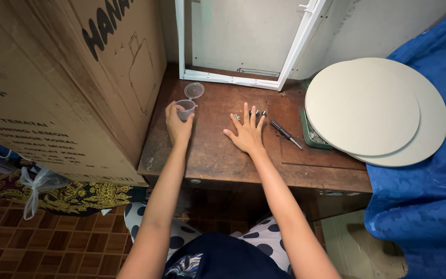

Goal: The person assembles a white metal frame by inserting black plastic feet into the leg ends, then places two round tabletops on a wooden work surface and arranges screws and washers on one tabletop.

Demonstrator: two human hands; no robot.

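My left hand (177,123) curls around a small clear plastic cup (186,108) with a hinged lid (194,90) open behind it, on the left of a worn wooden table (218,155). Flat on the table, fingers spread, lies my right hand (246,133). Small metal screws (258,113) lie at its fingertips. A black-handled screwdriver (286,134) rests just to the right of that hand.
A big cardboard box (63,82) stands at the left. A white metal frame (243,77) leans at the table's back. Two round pale discs (378,111) lie on a green object at the right, beside blue cloth (429,196).
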